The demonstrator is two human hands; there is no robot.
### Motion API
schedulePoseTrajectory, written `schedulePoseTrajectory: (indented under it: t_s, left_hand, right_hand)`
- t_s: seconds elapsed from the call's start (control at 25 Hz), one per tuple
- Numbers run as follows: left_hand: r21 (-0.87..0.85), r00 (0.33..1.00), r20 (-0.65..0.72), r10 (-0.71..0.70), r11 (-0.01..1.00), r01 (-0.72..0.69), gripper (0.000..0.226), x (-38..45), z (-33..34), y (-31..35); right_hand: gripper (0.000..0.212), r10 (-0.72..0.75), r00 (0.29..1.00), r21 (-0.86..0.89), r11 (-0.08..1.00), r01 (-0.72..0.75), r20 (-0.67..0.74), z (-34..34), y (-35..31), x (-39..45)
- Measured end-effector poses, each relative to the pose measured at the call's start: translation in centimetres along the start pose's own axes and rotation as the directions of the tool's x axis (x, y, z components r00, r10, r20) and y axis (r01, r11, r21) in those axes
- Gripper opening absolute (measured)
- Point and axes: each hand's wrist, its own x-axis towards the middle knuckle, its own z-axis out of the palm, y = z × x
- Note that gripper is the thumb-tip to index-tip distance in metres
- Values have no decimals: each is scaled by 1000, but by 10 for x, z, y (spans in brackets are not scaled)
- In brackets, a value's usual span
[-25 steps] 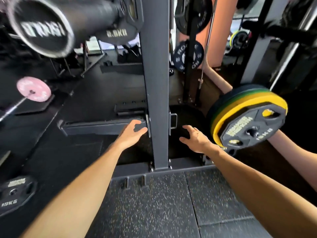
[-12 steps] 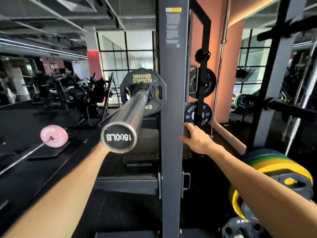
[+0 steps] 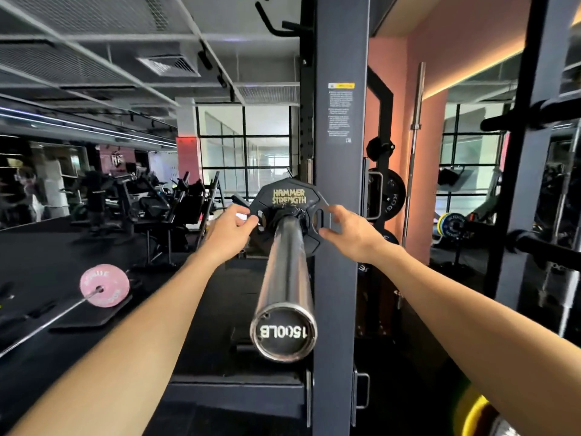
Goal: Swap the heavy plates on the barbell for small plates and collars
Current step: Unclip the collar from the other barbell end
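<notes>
The barbell sleeve (image 3: 284,265) points straight at me, its end cap reading 1500LB. Far down the sleeve sits a small black Hammer Strength plate (image 3: 288,196), with a black collar (image 3: 287,214) around the bar just in front of it. My left hand (image 3: 231,231) grips the plate's left edge with curled fingers. My right hand (image 3: 349,231) grips its right edge, beside the oval grip slot. The plate's lower half is hidden behind the sleeve and my hands.
The grey rack upright (image 3: 341,278) stands just right of the sleeve. Black plates (image 3: 391,196) hang on pegs behind it, and a spare bar (image 3: 415,136) stands upright. A pink plate (image 3: 103,286) lies on the floor at left. Yellow and green plates (image 3: 474,410) sit at bottom right.
My view rose from the floor to bar height. My right hand left the upright and my left hand came up; both now hold the small plate's edges.
</notes>
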Motion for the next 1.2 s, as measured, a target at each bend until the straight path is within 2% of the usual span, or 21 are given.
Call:
schedulePoseTrajectory:
  t_s: [0.16,0.36,0.48,0.6,0.68,0.8,0.92,1.04,1.12,1.2]
  left_hand:
    - [13,995,90,37,999,-39,23,10,10,-5]
    - [-132,986,152,70,990,-50,23,18,26,-9]
    - [-264,992,130,7,964,28,25,22,31,-2]
    - [-453,989,124,-87,881,134,20,29,35,2]
    - [-515,986,123,-110,842,158,15,31,38,2]
    - [-547,987,114,-112,823,156,14,35,39,4]
    - [-518,987,132,-93,842,149,18,41,39,8]
    - [-448,972,213,-100,874,188,20,37,42,13]
    - [-466,972,220,-85,866,181,23,32,45,17]
    - [-488,973,220,-72,856,174,24,30,44,20]
  right_hand:
    - [49,-32,999,86,996,31,13,8,-27,10]
    - [52,-24,1000,104,994,22,19,22,-39,20]
    - [54,-3,999,48,999,1,34,24,-41,21]
    - [59,27,1000,42,999,-27,-8,29,-40,19]
    - [53,43,998,10,999,-42,-37,35,-39,19]
    - [40,97,994,29,995,-95,-45,39,-34,22]
    - [40,132,990,98,987,-126,-57,36,-28,22]
    - [34,125,990,147,983,-114,-70,36,-30,23]
    - [25,118,991,145,984,-107,-70,38,-31,25]
    - [25,124,989,166,980,-110,-78,40,-28,25]
